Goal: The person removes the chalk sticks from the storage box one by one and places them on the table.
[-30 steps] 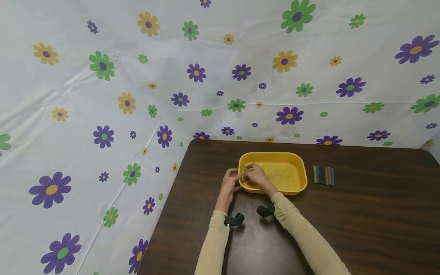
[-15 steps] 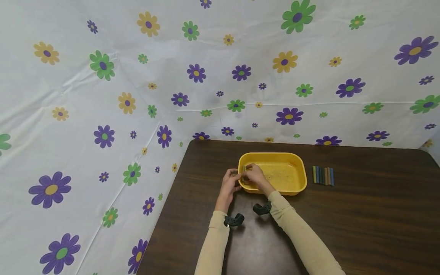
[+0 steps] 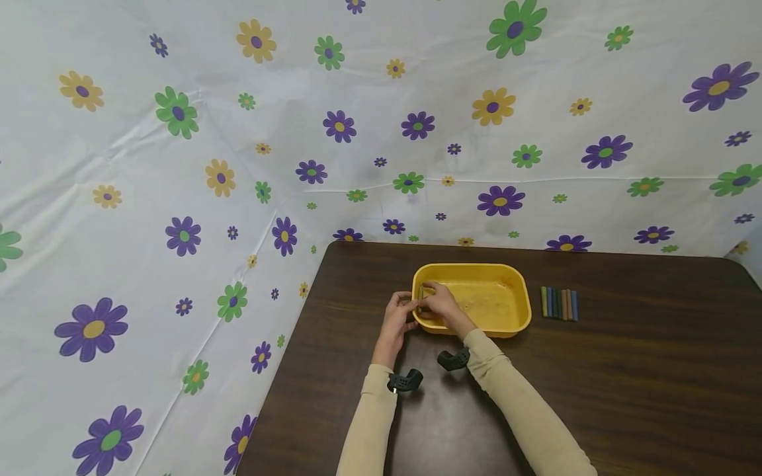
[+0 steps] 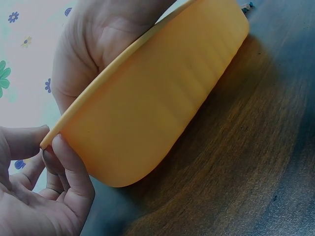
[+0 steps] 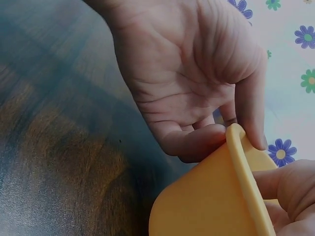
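Observation:
My left hand (image 3: 395, 324) grips the left end of a yellow plastic tub (image 3: 491, 305). In the left wrist view, thumb and fingers pinch its rim (image 4: 106, 73). My right hand (image 3: 442, 304) reaches inside the tub at the same end. Its thumb and fingers are at a yellow-green chalk stick (image 3: 421, 293) that lies along the left wall; they seem to pinch it. The right wrist view shows only part of the right hand (image 5: 298, 189) behind the tub wall, with its fingertips hidden, and the left hand (image 5: 197, 98) on the rim.
Several chalk sticks (image 3: 559, 304), in yellow-green, blue, dark green and brown, lie side by side right of the tub. All stand on a dark wooden table (image 3: 655, 344). A white flowered sheet (image 3: 381, 99) hangs behind and to the left.
My right hand and forearm have shifted slightly left inside the tub, and the yellow-green stick now sits closer to the left wall. My left hand stays on the rim.

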A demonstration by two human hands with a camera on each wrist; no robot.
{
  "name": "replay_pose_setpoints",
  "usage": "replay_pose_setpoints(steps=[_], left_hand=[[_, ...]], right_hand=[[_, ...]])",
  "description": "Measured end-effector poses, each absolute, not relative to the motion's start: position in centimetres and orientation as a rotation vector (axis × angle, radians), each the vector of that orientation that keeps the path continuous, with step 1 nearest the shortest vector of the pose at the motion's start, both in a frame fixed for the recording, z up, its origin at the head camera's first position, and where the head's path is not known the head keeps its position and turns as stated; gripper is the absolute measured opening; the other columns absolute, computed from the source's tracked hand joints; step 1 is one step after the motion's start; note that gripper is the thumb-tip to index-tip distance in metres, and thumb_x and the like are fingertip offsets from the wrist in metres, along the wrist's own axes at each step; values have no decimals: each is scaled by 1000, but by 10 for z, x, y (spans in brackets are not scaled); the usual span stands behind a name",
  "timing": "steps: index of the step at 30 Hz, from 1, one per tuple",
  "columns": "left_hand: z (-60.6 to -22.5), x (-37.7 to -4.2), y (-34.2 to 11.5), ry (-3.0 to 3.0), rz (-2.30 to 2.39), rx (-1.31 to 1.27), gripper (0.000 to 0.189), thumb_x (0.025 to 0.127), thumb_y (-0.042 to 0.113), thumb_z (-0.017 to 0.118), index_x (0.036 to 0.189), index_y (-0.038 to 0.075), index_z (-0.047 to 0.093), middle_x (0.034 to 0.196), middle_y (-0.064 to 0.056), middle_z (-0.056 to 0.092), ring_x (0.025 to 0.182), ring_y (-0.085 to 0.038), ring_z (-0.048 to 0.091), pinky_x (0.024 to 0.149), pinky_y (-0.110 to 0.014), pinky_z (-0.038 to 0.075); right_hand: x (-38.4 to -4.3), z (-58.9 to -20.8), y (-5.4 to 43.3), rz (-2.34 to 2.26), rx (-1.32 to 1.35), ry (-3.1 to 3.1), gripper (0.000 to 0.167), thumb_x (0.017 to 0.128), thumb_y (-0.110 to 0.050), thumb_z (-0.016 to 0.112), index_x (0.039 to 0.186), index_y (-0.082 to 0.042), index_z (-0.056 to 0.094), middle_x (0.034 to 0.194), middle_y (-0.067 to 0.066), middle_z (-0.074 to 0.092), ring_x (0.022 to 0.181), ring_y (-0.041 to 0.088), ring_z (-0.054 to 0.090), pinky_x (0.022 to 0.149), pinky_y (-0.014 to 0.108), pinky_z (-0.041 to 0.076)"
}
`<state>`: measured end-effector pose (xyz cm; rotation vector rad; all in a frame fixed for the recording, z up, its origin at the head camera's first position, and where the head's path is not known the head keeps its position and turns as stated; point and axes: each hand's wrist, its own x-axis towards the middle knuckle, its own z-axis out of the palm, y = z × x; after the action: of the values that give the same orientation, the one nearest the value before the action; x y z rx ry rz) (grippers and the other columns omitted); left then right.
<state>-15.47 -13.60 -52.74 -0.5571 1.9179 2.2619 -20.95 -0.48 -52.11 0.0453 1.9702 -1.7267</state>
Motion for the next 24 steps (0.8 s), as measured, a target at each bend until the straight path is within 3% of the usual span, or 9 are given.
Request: replay_pose_setpoints(steps=[7, 14, 24], left_hand=[[-527, -157, -135, 1929, 2251, -587, 28, 105, 14, 61, 130, 3, 55, 102, -5, 62, 89, -19, 58, 62, -26, 49], [-517, -153, -133, 1924, 2249, -568, 29, 105, 8, 58, 132, -3, 53, 102, -9, 62, 95, -27, 58, 64, -27, 48], [-526, -156, -135, 1945, 2242, -571, 30, 105, 15, 62, 132, 2, 54, 110, -13, 64, 83, -16, 58, 64, -28, 49]], right_hand=[[-210, -519, -2, -1767, 88, 1867, 58, 96, 8, 60, 150, 7, 41, 137, 34, 52, 99, 32, 66, 85, 43, 59], [-209, -519, -1, -1802, 107, 1853, 56, 95, 9, 61, 147, 7, 42, 129, 33, 55, 93, 30, 67, 77, 41, 61], [-215, -506, 17, -1839, 117, 1875, 58, 95, 9, 63, 150, 4, 43, 131, 34, 58, 88, 30, 71, 77, 44, 61]])
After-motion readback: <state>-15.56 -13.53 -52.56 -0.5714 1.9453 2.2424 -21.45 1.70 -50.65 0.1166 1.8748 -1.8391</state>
